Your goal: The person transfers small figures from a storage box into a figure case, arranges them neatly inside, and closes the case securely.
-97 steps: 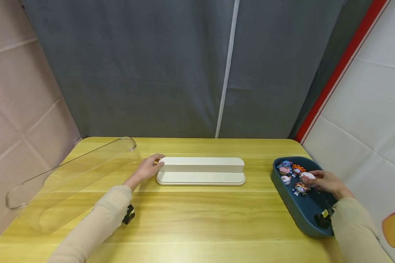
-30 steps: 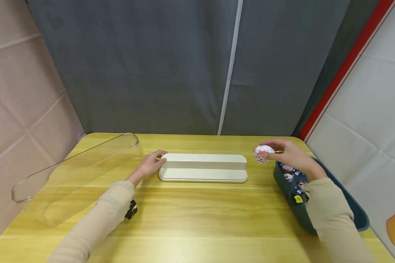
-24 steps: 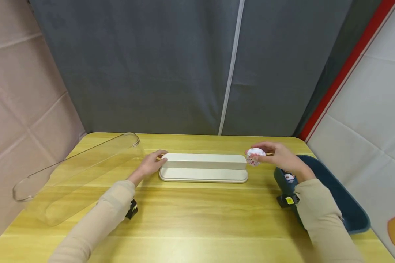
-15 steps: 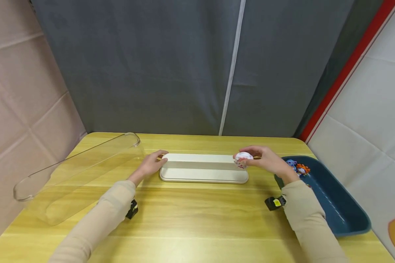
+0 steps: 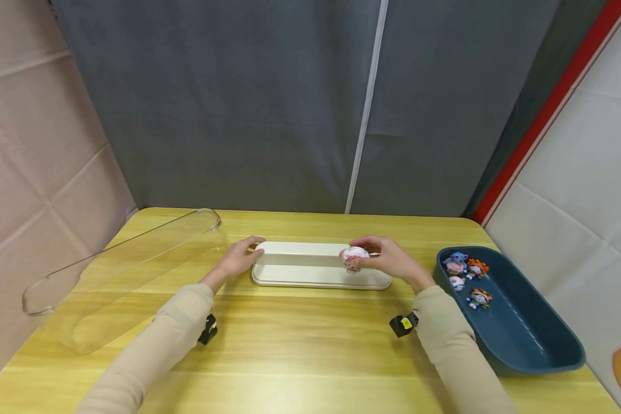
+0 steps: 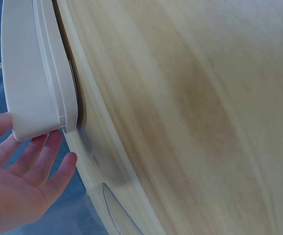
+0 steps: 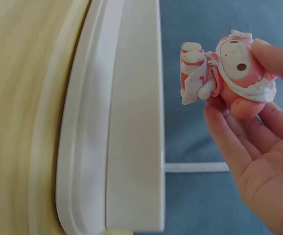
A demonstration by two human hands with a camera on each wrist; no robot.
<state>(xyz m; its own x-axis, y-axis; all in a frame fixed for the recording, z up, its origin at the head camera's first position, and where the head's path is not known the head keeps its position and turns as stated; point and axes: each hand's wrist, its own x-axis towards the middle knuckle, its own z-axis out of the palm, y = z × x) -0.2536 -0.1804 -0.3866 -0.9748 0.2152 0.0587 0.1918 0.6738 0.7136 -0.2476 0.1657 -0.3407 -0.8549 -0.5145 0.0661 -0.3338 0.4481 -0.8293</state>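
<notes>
My right hand [image 5: 388, 260] grips a pink-and-white figurine [image 5: 354, 259] between thumb and fingers, above the right part of a white stepped base [image 5: 300, 276]. In the right wrist view the figurine [image 7: 237, 73] shows a white hood, dark oval eyes and white feet pointing left, apart from the base [image 7: 134, 112]. My left hand [image 5: 235, 259] holds the base's left end. The left wrist view shows that hand's thumb on one side of the base's corner [image 6: 31, 98] and its fingers [image 6: 34, 156] against the end.
A dark blue tray [image 5: 517, 322] at the right contains several small figurines [image 5: 479, 298] near its far left end. A long clear cover [image 5: 124, 276] lies slanted at the left. Grey curtain [image 5: 238, 115] hangs behind the wooden table [image 5: 310, 345].
My right hand has taken the pink-and-white figurine out of the blue tray and carried it left, over the white base. My left hand has stayed at the base's left end.
</notes>
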